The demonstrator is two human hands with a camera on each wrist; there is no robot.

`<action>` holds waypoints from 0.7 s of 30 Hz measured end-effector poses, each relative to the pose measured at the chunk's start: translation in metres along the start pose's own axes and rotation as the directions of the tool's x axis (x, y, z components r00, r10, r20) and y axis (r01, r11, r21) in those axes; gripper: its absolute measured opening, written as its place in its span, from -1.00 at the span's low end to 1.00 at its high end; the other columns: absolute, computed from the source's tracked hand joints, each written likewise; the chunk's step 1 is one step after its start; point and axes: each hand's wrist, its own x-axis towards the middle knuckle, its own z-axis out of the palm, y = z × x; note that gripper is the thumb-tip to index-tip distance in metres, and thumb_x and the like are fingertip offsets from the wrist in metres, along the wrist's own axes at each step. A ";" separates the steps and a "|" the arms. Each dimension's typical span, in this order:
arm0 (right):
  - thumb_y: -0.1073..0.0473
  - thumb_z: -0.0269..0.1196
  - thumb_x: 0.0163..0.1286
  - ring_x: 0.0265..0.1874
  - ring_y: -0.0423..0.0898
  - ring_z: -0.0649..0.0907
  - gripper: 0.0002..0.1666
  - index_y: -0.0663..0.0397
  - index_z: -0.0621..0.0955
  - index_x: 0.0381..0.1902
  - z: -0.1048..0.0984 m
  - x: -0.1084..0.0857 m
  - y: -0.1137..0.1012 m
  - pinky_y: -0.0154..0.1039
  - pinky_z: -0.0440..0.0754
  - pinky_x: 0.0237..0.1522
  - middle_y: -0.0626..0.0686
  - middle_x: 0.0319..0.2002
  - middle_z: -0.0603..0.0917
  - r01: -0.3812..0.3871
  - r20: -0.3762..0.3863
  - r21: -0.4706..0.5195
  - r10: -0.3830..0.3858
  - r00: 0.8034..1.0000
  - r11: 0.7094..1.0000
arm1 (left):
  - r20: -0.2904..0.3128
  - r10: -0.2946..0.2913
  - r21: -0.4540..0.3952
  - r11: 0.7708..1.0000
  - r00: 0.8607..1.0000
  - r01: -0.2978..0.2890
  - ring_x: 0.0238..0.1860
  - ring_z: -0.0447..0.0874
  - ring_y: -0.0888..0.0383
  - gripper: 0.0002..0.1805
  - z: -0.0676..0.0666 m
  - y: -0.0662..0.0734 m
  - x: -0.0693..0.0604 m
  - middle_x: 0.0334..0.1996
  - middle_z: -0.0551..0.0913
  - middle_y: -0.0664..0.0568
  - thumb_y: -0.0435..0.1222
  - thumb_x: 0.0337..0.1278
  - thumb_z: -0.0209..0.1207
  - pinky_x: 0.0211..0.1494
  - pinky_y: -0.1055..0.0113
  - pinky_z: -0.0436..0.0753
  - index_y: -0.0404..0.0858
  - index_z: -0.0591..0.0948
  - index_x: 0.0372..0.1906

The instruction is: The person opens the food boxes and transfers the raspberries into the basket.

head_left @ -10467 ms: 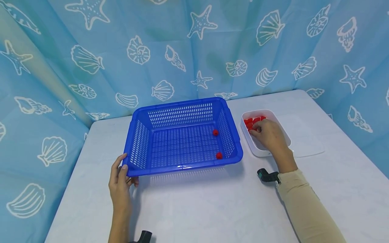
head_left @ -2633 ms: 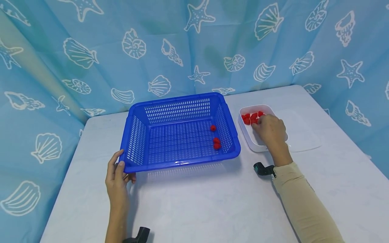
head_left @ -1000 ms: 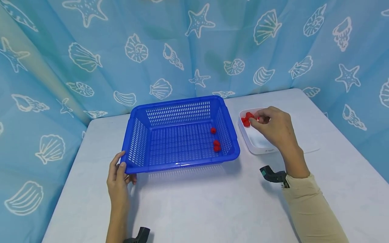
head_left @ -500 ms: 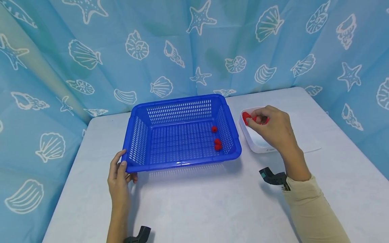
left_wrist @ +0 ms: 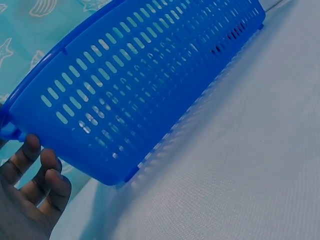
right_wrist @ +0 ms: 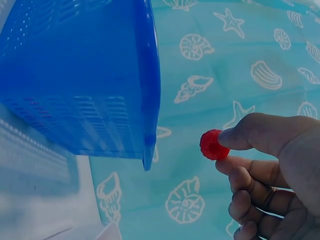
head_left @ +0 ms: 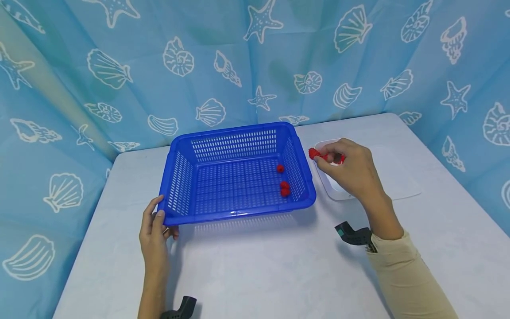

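My right hand [head_left: 350, 168] pinches a red raspberry [head_left: 313, 153] between thumb and index finger, over the left rim of a white box [head_left: 338, 195]. The right wrist view shows this raspberry's [right_wrist: 212, 145] hollow end; the other fingers are curled below. More red berries in the box are mostly hidden by the hand. With thumb and fingers, my left hand [head_left: 153, 235] holds the front left corner of a blue slotted basket [head_left: 239, 214]. Inside, along the right side, lie three raspberries [head_left: 280, 168], two of them touching.
A clear flat lid [head_left: 406, 177] lies to the right of the box on the white-covered table [head_left: 255, 266]. A blue curtain [head_left: 239, 57] with shell prints hangs behind the table and along its sides.
Over the last second my right hand has lifted one raspberry from the box and moved left toward the basket. The basket held two raspberries ten seconds ago, now three. My left hand stays put.
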 end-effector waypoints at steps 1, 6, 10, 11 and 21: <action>0.21 0.43 0.24 -0.26 0.00 0.55 -0.72 0.21 0.74 -0.11 0.000 0.000 -0.002 -0.09 0.54 -0.29 0.07 -0.35 0.62 0.003 0.004 0.002 -0.003 1.000 1.000 | 0.000 -0.003 0.000 1.000 1.000 0.003 -0.34 0.54 -0.01 -0.55 0.000 0.000 0.000 0.00 0.56 0.03 0.04 0.55 -0.11 -0.35 0.47 0.56 0.18 0.40 0.42; 0.21 0.41 0.25 -0.23 -0.02 0.53 -0.77 0.18 0.74 -0.15 0.002 -0.001 -0.008 -0.07 0.52 -0.27 0.04 -0.36 0.61 0.022 0.027 0.000 -0.022 0.999 1.000 | -0.004 -0.014 -0.003 1.000 1.000 0.014 -0.35 0.54 -0.02 -0.55 0.000 0.003 0.000 -0.02 0.58 0.02 0.04 0.54 -0.10 -0.35 0.47 0.57 0.19 0.41 0.41; 0.22 0.41 0.25 -0.24 -0.03 0.52 -0.82 0.17 0.74 -0.20 0.003 -0.001 -0.011 -0.08 0.49 -0.28 0.03 -0.38 0.60 0.052 0.032 0.004 -0.052 0.998 0.999 | -0.006 -0.004 0.000 1.000 1.000 0.004 -0.36 0.54 0.01 -0.55 -0.001 0.004 0.000 -0.01 0.58 0.03 0.03 0.54 -0.09 -0.35 0.46 0.57 0.19 0.41 0.41; 0.22 0.41 0.25 -0.24 -0.03 0.52 -0.83 0.16 0.74 -0.22 0.003 -0.001 -0.012 -0.08 0.48 -0.28 0.02 -0.39 0.59 0.061 0.031 0.005 -0.061 0.998 0.998 | -0.005 0.000 -0.001 1.000 1.000 0.000 -0.37 0.54 0.01 -0.55 -0.001 0.005 0.000 -0.01 0.57 0.02 0.03 0.54 -0.09 -0.35 0.45 0.57 0.19 0.41 0.42; 0.23 0.44 0.23 -0.29 -0.07 0.52 -0.85 0.13 0.74 -0.24 0.008 -0.005 -0.017 -0.13 0.50 -0.31 -0.01 -0.44 0.56 0.137 0.047 0.025 -0.138 0.989 0.990 | -0.007 0.008 -0.015 1.000 1.000 -0.008 -0.42 0.53 0.10 -0.55 0.000 0.006 0.000 -0.09 0.57 -0.02 0.02 0.54 -0.09 -0.38 0.47 0.55 0.14 0.42 0.41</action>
